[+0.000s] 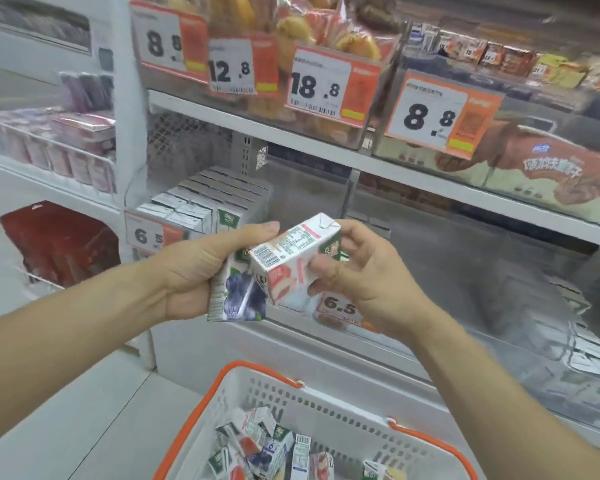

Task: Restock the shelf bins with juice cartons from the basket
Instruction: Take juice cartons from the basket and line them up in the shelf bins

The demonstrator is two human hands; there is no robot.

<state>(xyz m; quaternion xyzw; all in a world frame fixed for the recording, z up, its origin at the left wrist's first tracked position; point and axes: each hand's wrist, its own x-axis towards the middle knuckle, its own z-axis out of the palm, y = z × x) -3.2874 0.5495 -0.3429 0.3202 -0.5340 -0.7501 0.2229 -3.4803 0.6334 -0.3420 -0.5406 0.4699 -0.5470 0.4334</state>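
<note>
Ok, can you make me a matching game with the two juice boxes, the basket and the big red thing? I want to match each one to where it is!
Things:
1. Purple grape carton
2. Pink carton
3. White basket with orange handles
4. Red pack

Places:
A. On a low shelf at the far left
B. In the left hand
C. On the floor, below both hands
D. Gripped by the right hand, lying over the other carton

Pairs: 1-B, 2-D, 3-C, 4-A
</note>
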